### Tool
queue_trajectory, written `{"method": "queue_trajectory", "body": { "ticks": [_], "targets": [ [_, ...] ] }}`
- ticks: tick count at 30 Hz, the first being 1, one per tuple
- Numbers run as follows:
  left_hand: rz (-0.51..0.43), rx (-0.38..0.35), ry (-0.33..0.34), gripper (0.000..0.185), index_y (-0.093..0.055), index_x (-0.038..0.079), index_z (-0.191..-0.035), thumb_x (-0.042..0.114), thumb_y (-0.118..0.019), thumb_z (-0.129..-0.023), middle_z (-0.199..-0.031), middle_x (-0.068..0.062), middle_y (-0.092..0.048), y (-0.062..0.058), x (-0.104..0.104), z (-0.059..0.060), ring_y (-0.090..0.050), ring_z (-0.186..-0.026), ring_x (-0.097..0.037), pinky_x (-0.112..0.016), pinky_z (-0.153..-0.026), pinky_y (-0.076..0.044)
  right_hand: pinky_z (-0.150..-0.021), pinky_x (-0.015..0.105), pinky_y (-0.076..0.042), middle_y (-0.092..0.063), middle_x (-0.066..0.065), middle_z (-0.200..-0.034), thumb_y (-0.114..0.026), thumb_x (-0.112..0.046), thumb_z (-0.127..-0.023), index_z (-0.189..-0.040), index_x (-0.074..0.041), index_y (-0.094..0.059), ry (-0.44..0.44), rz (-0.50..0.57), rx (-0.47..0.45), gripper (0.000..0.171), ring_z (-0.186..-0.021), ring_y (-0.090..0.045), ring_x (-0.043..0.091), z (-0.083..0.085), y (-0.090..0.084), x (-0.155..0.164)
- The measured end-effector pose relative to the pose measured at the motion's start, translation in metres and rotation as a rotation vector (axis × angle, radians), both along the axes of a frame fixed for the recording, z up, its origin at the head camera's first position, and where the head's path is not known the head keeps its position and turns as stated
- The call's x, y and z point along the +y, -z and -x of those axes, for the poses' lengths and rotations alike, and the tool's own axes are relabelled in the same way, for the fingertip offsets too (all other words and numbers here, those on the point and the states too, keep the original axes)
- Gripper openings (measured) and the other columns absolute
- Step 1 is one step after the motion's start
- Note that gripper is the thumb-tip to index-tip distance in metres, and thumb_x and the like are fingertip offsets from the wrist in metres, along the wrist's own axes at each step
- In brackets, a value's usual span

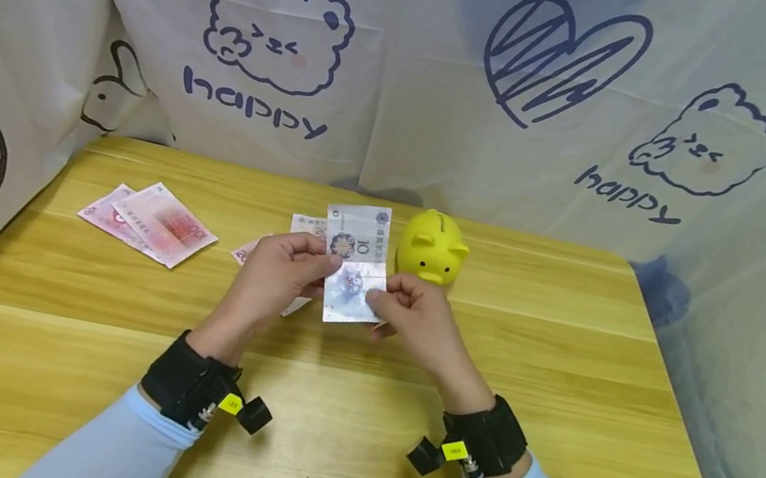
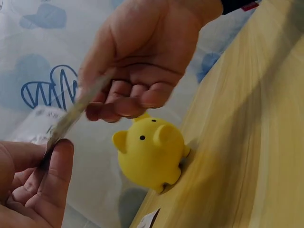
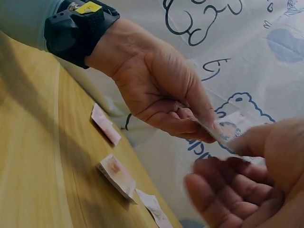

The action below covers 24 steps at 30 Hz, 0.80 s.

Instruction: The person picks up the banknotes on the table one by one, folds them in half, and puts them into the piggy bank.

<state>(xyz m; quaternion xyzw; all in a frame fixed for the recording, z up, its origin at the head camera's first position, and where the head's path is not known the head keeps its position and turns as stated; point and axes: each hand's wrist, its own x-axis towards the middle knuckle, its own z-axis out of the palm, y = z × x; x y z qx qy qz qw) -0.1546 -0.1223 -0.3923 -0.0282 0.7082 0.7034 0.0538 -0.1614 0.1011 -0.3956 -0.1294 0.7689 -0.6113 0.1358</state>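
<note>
Both hands hold a greyish-blue 10 banknote upright above the table, creased across its middle. My left hand pinches its left edge between thumb and fingers. On the lower right edge, the thumb and fingers of my right hand grip the note. The left wrist view shows the banknote nearly edge-on between the hands. Just behind the right hand stands a yellow piggy bank with a slot on top. Other notes lie partly hidden behind the left hand, among them a pale note and a pinkish one.
Two red 100 banknotes overlap on the left of the wooden table. A white cloth with blue drawings hangs behind the table's back edge and along its sides.
</note>
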Motion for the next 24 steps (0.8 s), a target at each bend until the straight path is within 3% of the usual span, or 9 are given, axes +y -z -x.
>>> {"method": "queue_trajectory", "body": {
  "ticks": [4,6,10,14,24],
  "targets": [
    [0.006,-0.019,0.062,0.019,-0.071,-0.002,-0.102,0.016,-0.072,-0.102,-0.1,-0.011,-0.075,-0.0019,0.0045,-0.0029,-0.073,-0.078,-0.017,-0.032,-0.072,-0.066,-0.069,0.046,-0.066,-0.078,0.015,-0.093,-0.067,-0.013,-0.104,-0.112,0.003,-0.069,0.1,0.03,0.041,0.019,-0.074,-0.073,0.026,0.0023,0.0002,0.0032],
    [-0.007,-0.029,0.077,0.018,-0.072,-0.004,-0.104,0.014,-0.071,-0.102,-0.103,-0.013,-0.074,-0.0026,0.0056,-0.0037,-0.072,-0.079,-0.017,-0.031,-0.071,-0.066,-0.068,0.047,-0.066,-0.078,0.015,-0.094,-0.067,-0.01,-0.103,-0.113,0.004,-0.068,0.125,0.061,0.039,0.017,-0.07,-0.072,0.023,0.004,0.001,0.0041],
    [-0.052,-0.042,0.082,0.022,-0.07,-0.007,-0.119,0.007,-0.065,-0.103,-0.111,-0.017,-0.072,-0.0039,0.0038,-0.0033,-0.072,-0.08,-0.014,-0.025,-0.071,-0.065,-0.066,0.047,-0.066,-0.078,0.018,-0.095,-0.065,-0.007,-0.104,-0.113,0.006,-0.067,0.13,0.092,0.036,0.016,-0.068,-0.072,0.02,0.0051,0.0018,0.0042],
    [-0.1,-0.056,0.081,0.029,-0.064,-0.006,-0.131,0.002,-0.06,-0.104,-0.114,-0.017,-0.073,-0.0061,0.0025,-0.0031,-0.073,-0.08,-0.012,-0.023,-0.072,-0.064,-0.063,0.034,-0.064,-0.077,0.02,-0.099,-0.062,-0.004,-0.105,-0.116,0.006,-0.065,0.135,0.121,0.04,0.016,-0.069,-0.07,0.016,0.0041,0.0008,0.0041],
    [-0.127,-0.051,0.09,0.026,-0.062,-0.003,-0.13,0.002,-0.057,-0.105,-0.105,-0.011,-0.077,-0.0083,0.0024,-0.0052,-0.073,-0.077,-0.012,-0.022,-0.07,-0.064,-0.062,0.029,-0.06,-0.076,0.017,-0.1,-0.057,-0.001,-0.106,-0.121,0.004,-0.062,0.128,0.181,0.063,0.017,-0.069,-0.066,0.015,0.0012,-0.0007,0.0053]
  ]
}}
